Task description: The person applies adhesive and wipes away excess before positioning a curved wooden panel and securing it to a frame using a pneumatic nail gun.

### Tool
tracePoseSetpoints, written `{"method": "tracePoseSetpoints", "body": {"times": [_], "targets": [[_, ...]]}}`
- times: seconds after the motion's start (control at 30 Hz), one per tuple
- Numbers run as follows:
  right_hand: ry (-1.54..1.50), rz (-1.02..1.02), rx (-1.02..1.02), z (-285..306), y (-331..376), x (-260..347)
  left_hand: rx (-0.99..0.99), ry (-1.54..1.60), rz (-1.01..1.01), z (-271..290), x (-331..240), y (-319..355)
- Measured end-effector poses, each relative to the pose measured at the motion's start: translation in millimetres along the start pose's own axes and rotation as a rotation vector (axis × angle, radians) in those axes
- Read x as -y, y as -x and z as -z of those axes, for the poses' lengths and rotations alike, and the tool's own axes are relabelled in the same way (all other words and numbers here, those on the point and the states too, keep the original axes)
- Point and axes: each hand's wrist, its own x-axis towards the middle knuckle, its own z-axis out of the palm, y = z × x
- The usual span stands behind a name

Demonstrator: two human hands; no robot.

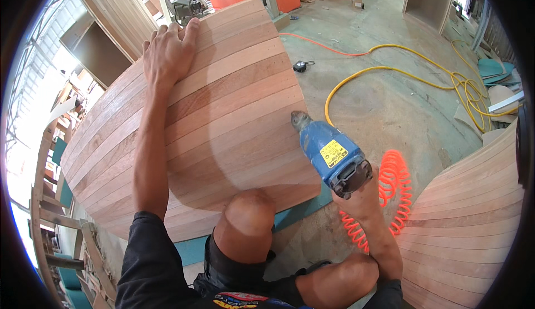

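A curved panel of narrow wooden strips (239, 119) stands in front of me, leaning by my knee. My left hand (169, 52) lies over its upper edge, fingers spread across the top and holding nothing. In my right hand (356, 195) is a blue pneumatic nail gun (329, 150) with a yellow label, gripped by its handle. Its dark nose (301, 119) is at the panel's right edge; whether it touches the wood I cannot tell. An orange coiled air hose (394, 178) hangs beside my right wrist.
A second strip-wood panel (468, 214) curves along my right. Yellow hose (390, 68) loops across the concrete floor, near a small black tape measure (302, 66). A wooden rack (42, 225) stands at left; an open cabinet (428, 0) stands at the far right.
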Motion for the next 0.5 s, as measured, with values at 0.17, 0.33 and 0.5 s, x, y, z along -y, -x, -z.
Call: {"method": "tracePoseSetpoints", "body": {"times": [0.17, 0.33, 0.5], "targets": [[-0.005, 0.06, -0.062, -3.1, -2.9, 2.8, 0.013, 0.013, 0.003, 4.5, -0.7, 1.3], [-0.106, 0.063, -0.134, -4.3, -4.7, -1.2, -0.006, 0.009, 0.008, 0.6, -4.2, 0.6], [0.128, 0.151, -0.083, 0.8, -3.2, -5.8, -0.013, -0.006, 0.021, -1.1, -1.2, -0.8]]}}
